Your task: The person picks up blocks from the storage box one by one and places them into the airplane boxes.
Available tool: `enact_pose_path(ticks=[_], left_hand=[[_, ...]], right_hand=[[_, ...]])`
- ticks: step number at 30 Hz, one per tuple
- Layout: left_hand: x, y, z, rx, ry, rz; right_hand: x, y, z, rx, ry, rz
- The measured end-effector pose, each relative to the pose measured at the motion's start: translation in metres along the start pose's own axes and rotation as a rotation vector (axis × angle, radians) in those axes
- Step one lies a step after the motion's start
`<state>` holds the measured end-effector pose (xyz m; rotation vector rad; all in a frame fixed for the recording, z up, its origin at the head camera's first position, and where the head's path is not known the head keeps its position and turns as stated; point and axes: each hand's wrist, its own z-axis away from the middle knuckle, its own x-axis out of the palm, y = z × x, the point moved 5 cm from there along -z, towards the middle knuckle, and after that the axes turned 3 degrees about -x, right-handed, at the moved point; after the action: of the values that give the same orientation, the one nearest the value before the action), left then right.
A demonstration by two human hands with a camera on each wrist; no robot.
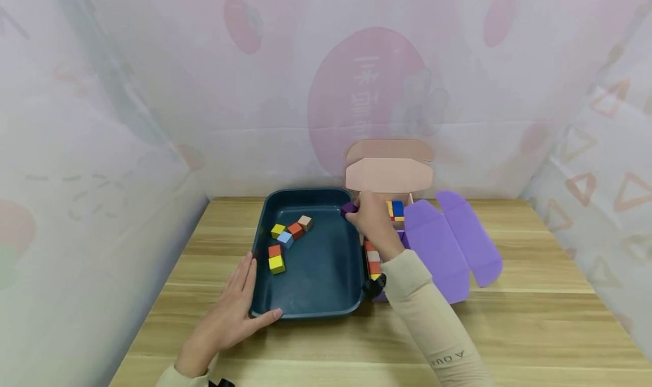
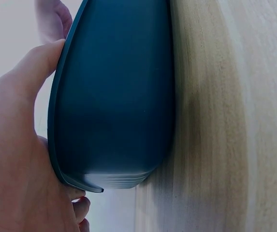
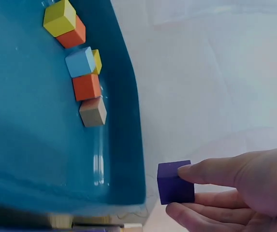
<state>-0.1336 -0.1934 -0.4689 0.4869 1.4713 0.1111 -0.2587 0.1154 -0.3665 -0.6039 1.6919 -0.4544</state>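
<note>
My right hand (image 1: 376, 222) pinches a purple cube (image 3: 173, 183) between thumb and fingers, near the far right corner of a dark teal tray (image 1: 321, 282). In the right wrist view the cube appears just beyond the tray's rim. At the tray's near left corner rests my left hand (image 1: 226, 308), its fingers straight along the left side and its thumb on the front rim. Inside the tray lie several small cubes: a yellow cube (image 1: 277, 264) beside an orange one (image 1: 274, 251), and a group with a light blue cube (image 1: 285, 239), a red cube (image 1: 295, 230) and a wood-coloured cube (image 1: 305, 223).
Right of the tray stands a purple box with its lid (image 1: 438, 248) folded out, partly behind my right forearm. A pink box with a raised lid (image 1: 389, 175) stands behind it, holding coloured blocks (image 1: 397, 208). More blocks (image 1: 374, 257) show beside the tray's right edge.
</note>
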Motion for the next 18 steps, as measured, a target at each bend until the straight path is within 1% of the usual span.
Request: enact_pose_path(ticks=[3, 5, 8, 10, 13, 17, 18], left_hand=[[0.001, 0.001, -0.001, 0.002, -0.003, 0.004], [0.001, 0.001, -0.001, 0.001, -0.003, 0.009], [0.001, 0.001, -0.002, 0.003, -0.002, 0.009], [0.001, 0.002, -0.002, 0.003, -0.004, 0.015], [0.001, 0.002, -0.002, 0.000, -0.007, 0.023], [0.000, 0.002, -0.001, -0.005, -0.006, 0.027], [0.000, 0.001, -0.001, -0.006, -0.005, 0.029]], right_hand=[[-0.010, 0.007, 0.010, -0.011, 0.026, 0.001], [-0.016, 0.012, 0.015, -0.003, 0.032, 0.025], [-0.022, 0.020, 0.022, 0.036, 0.021, 0.044], [-0.025, 0.027, 0.025, 0.058, 0.023, 0.075], [-0.029, 0.036, 0.031, 0.104, 0.023, 0.069], [-0.033, 0.046, 0.039, 0.143, 0.039, 0.064], [-0.034, 0.049, 0.041, 0.145, 0.049, 0.078]])
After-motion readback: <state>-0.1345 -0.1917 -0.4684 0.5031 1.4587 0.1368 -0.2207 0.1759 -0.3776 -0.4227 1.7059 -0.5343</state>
